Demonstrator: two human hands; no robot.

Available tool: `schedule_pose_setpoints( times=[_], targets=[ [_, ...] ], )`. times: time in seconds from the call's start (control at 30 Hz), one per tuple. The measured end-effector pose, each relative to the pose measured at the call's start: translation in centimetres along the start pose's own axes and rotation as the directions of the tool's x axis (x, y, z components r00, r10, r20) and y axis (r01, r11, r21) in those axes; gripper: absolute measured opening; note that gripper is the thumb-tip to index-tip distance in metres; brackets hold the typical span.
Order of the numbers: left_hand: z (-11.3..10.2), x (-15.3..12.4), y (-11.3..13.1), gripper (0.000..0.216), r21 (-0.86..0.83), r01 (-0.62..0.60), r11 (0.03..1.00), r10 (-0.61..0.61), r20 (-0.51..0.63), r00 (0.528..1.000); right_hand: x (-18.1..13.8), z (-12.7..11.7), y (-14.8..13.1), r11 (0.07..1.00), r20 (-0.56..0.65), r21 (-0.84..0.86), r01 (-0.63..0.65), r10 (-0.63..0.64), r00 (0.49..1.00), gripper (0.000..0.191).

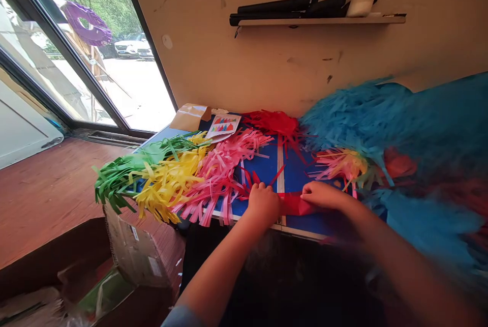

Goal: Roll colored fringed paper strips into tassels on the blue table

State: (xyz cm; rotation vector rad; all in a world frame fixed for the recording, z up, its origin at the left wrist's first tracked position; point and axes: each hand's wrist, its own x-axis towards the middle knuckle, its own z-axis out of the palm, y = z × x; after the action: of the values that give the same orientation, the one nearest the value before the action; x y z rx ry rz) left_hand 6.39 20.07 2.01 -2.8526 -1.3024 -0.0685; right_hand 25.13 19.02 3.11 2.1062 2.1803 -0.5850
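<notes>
A strip of red tissue paper (pixel 290 205) lies along the front of a blue tabletop (pixel 263 165), its fringed end fanning out to the left. My left hand (pixel 264 204) is closed over the paper near the fringe, its fingertips curled out of sight. At the strip's right end, my right hand (pixel 323 195) pinches the paper between thumb and fingers. Pink fringed tissue (pixel 224 169) lies just left of my left hand. Beyond my right hand sits a multicoloured fringed bundle (pixel 345 166).
Yellow fringe (pixel 171 177) and green fringe (pixel 133 167) hang over the table's left edge. More red fringe (pixel 276 122) lies at the back beside a printed card (pixel 224 126). Blue fringe (pixel 354 113) is heaped right. A cardboard box (pixel 139 250) stands on the floor, lower left.
</notes>
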Motion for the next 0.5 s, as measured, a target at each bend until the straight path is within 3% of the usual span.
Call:
schedule_pose_setpoints(
  times=[0.1, 0.17, 0.2, 0.27, 0.37, 0.43, 0.5],
  targets=[
    [-0.6, 0.0, 0.3, 0.027, -0.002, -0.001, 1.0, 0.001, -0.066, 0.998, -1.0, -0.4, -0.6, 0.999, -0.091, -0.034, 0.039, -0.042, 0.995, 0.021],
    [-1.1, -0.3, 0.5, 0.028, -0.04, -0.058, 0.998, 0.052, -0.149, 0.987, -2.6, 0.3, -0.9, 0.986, -0.249, -0.132, 0.1, -0.13, 0.96, 0.025],
    [-1.2, -0.6, 0.6, 0.033, -0.065, -0.113, 0.991, 0.101, -0.177, 0.979, -3.7, 1.0, -1.0, 0.967, -0.345, -0.21, 0.147, -0.213, 0.914, 0.027],
    [-1.2, -1.5, 0.8, 0.038, -0.098, -0.244, 0.965, 0.223, -0.186, 0.957, -6.3, 3.2, -0.9, 0.888, -0.502, -0.386, 0.249, -0.429, 0.751, 0.029],
    [-0.1, -3.4, 1.0, 0.019, -0.03, -0.399, 0.917, 0.388, -0.171, 0.905, -10.1, 7.5, -0.5, 0.775, -0.593, -0.535, 0.335, -0.627, 0.504, 0.026],
    [0.9, -4.7, 1.4, 0.013, 0.062, -0.458, 0.887, 0.46, -0.226, 0.859, -11.8, 9.9, -0.3, 0.751, -0.621, -0.568, 0.337, -0.66, 0.424, 0.027],
    [1.7, -5.6, 1.9, 0.018, 0.133, -0.48, 0.867, 0.496, -0.319, 0.807, -12.6, 11.3, -0.2, 0.751, -0.632, -0.583, 0.311, -0.659, 0.408, 0.028]
  ],
)
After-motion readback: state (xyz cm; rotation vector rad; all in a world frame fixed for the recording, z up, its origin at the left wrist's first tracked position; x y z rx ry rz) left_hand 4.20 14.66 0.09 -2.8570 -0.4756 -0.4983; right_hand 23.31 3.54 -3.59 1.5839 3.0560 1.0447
